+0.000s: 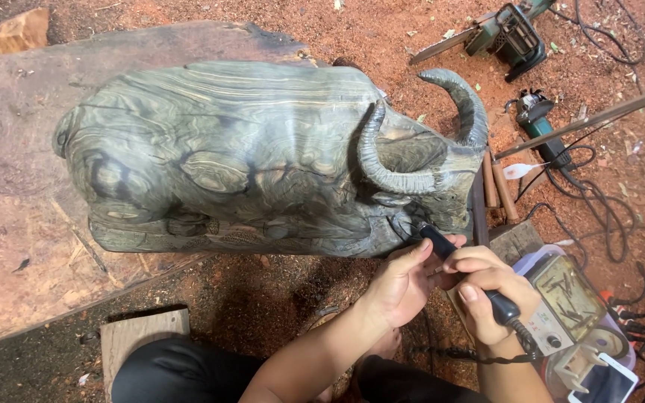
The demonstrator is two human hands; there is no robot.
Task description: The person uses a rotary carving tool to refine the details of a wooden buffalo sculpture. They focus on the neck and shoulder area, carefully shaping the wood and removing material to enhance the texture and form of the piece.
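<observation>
Beside the carved wooden buffalo [263, 160], both the right hand [490, 295] and the left hand [404, 280] have fingers clenched around a black rotary carving tool [464, 272], its tip at the muzzle.

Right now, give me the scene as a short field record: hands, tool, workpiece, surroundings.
left hand: steadies the tool shaft near its tip
right hand: grips the black rotary carving handpiece like a pen
tool tip: at the lower head of the carved wooden buffalo
workpiece: grey-green, curved horns, on a wooden slab
ground: red sawdust
nearby: angle grinder, chainsaw, clear box of bits, cables
</observation>
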